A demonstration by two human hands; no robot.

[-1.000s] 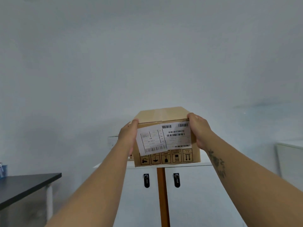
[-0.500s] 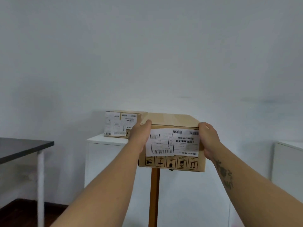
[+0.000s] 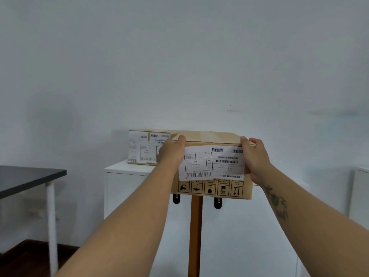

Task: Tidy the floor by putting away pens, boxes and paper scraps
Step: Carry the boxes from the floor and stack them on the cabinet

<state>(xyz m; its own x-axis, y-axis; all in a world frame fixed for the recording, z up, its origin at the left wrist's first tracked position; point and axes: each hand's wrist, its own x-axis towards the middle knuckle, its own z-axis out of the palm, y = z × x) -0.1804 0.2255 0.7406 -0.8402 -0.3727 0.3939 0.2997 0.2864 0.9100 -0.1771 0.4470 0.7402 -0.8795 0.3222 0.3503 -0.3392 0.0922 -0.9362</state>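
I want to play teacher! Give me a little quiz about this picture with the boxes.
1. True or false: the left hand and the right hand both grip the front box.
2. Where does the second box rest? A) on the floor B) on the white cabinet C) on a chair
3. Fill the gap: the table on the left has a ___ top.
Key: 1 true; 2 B; 3 black.
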